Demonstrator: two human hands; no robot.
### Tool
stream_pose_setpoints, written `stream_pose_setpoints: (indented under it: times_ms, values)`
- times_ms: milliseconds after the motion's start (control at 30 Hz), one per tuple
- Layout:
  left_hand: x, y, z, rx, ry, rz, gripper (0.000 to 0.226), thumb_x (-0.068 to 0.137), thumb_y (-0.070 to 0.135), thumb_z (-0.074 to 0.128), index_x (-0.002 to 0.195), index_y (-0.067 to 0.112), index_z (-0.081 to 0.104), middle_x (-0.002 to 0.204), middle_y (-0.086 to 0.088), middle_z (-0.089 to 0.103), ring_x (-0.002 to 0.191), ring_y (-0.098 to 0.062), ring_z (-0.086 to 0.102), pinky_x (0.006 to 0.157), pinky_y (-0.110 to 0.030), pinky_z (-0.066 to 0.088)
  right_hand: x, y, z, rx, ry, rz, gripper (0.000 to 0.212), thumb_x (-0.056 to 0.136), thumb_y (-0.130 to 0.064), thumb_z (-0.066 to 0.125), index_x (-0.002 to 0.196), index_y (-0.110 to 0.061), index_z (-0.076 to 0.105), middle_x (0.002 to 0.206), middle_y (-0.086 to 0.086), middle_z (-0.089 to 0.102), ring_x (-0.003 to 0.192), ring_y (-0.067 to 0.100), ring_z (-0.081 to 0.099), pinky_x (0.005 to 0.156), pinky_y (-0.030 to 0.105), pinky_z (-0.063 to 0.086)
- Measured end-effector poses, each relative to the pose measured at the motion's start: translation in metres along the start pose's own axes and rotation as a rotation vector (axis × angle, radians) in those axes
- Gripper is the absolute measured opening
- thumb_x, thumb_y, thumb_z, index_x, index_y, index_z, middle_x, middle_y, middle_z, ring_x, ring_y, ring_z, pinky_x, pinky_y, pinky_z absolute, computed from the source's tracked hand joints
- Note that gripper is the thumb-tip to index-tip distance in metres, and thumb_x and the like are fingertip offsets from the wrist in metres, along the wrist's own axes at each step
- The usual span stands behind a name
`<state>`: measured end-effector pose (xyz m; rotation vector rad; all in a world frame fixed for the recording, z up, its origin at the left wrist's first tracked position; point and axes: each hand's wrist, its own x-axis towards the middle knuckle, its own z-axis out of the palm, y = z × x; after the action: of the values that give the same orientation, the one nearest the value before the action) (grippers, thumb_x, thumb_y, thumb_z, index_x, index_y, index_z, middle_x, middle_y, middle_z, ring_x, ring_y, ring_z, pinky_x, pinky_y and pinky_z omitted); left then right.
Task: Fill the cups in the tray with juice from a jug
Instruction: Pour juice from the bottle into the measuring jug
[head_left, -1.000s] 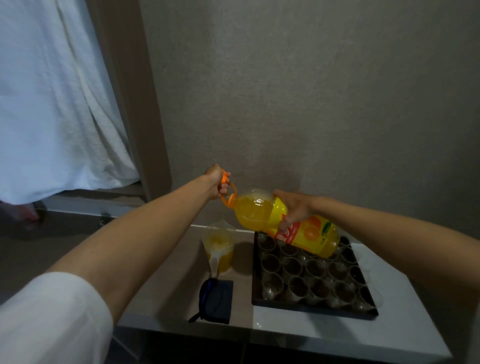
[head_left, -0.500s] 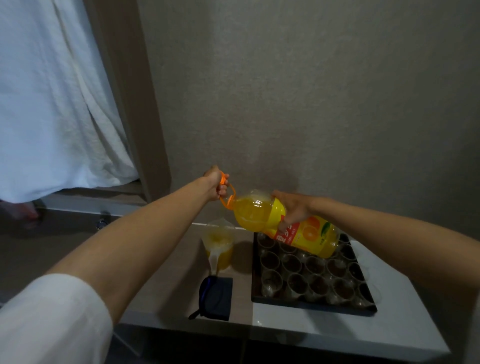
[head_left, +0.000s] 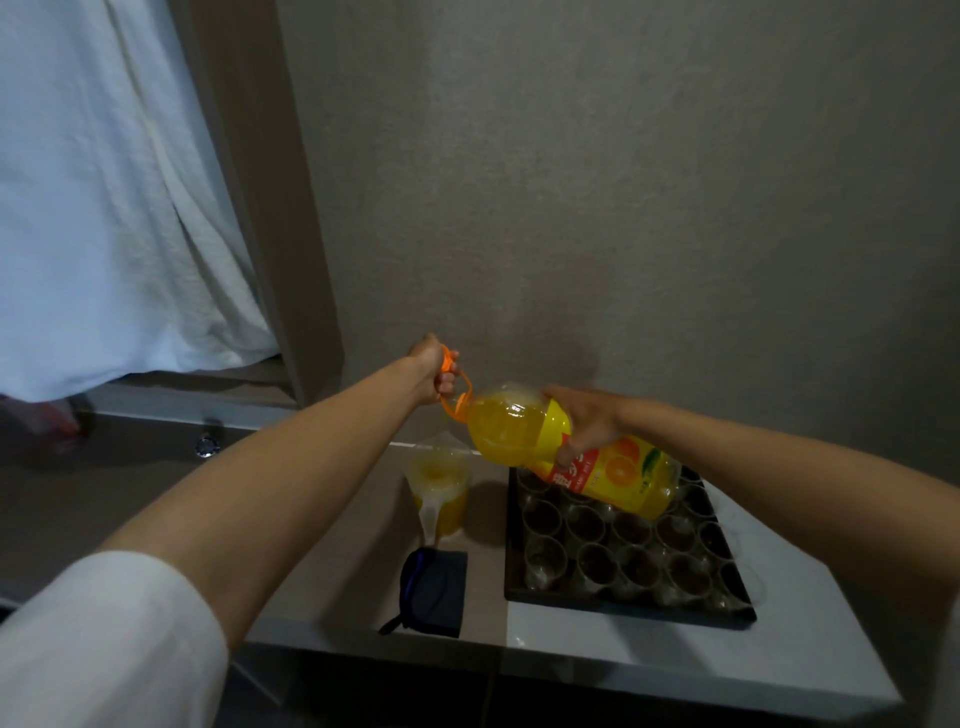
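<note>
A grey countertop (head_left: 332, 587) carries a black tray (head_left: 623, 605) of clear, empty-looking cups (head_left: 589, 522). Over its far edge a large juice bottle (head_left: 571, 457) is tipped leftward, neck above the part-filled clear jug (head_left: 439, 491). The right hand (head_left: 584, 423) wraps the bottle's body; the left hand (head_left: 431, 374) grips its orange carry handle (head_left: 454, 392). Judged best: tilt slowly, keeping the mouth centred over the jug.
</note>
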<state>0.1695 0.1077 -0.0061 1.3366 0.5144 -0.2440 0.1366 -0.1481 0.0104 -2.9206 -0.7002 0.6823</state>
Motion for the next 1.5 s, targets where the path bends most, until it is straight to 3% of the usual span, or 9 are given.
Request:
stream_pose_setpoints:
  times_ms: [433, 633, 800, 900, 1333, 1500]
  values:
    - [0.007, -0.014, -0.002, -0.012, 0.017, -0.027, 0.044, 0.108, 0.026, 0.016, 0.078, 0.012, 0.046, 0.051, -0.003, 0.038, 0.028, -0.009, 0.025, 0.034, -0.011, 0.018, 0.005, 0.002, 0.014, -0.026, 0.023, -0.008, 0.104, 0.067, -0.046, 0.091, 0.150, -0.029, 0.031, 0.141, 0.003, 0.054, 0.123, 0.029, 0.058, 0.099, 0.043, 0.053]
    - [0.011, -0.021, -0.004, -0.014, 0.022, -0.032, 0.048, 0.110, 0.033, 0.014, 0.079, 0.012, 0.045, 0.062, -0.005, 0.037, 0.027, -0.009, 0.025, 0.034, -0.011, 0.019, 0.008, 0.002, 0.020, -0.012, 0.008, -0.001, 0.103, 0.066, -0.049, 0.090, 0.147, -0.032, 0.029, 0.141, 0.003, 0.053, 0.119, 0.028, 0.058, 0.097, 0.045, 0.055]
    - [0.014, -0.024, -0.005, -0.009, 0.029, -0.037, 0.043, 0.107, 0.025, 0.017, 0.077, 0.012, 0.045, 0.058, -0.004, 0.037, 0.027, -0.009, 0.024, 0.034, -0.010, 0.018, 0.008, -0.001, 0.026, 0.017, -0.001, 0.002, 0.103, 0.068, -0.044, 0.091, 0.149, -0.029, 0.030, 0.136, 0.001, 0.055, 0.119, 0.027, 0.059, 0.095, 0.042, 0.054]
    - [0.014, -0.024, -0.006, -0.010, 0.030, -0.044, 0.042, 0.106, 0.023, 0.018, 0.076, 0.013, 0.045, 0.053, -0.003, 0.037, 0.027, -0.009, 0.024, 0.034, -0.011, 0.019, 0.010, -0.002, 0.029, 0.015, 0.009, 0.005, 0.109, 0.060, -0.052, 0.089, 0.148, -0.032, 0.028, 0.137, 0.002, 0.057, 0.117, 0.027, 0.060, 0.096, 0.045, 0.056]
    - [0.021, -0.036, -0.007, 0.002, 0.041, -0.066, 0.048, 0.110, 0.032, 0.015, 0.078, 0.013, 0.045, 0.057, -0.004, 0.038, 0.028, -0.008, 0.025, 0.034, -0.011, 0.019, 0.023, 0.004, 0.041, 0.005, -0.022, 0.013, 0.112, 0.071, -0.046, 0.089, 0.158, -0.028, 0.022, 0.151, 0.007, 0.047, 0.133, 0.032, 0.051, 0.100, 0.040, 0.049]
    - [0.024, -0.039, -0.007, 0.015, 0.052, -0.065, 0.045, 0.109, 0.030, 0.015, 0.079, 0.012, 0.044, 0.061, -0.005, 0.036, 0.028, -0.008, 0.025, 0.035, -0.011, 0.019, 0.027, 0.005, 0.043, 0.028, -0.045, 0.013, 0.106, 0.074, -0.043, 0.089, 0.156, -0.027, 0.024, 0.149, 0.007, 0.048, 0.131, 0.031, 0.052, 0.089, 0.035, 0.047]
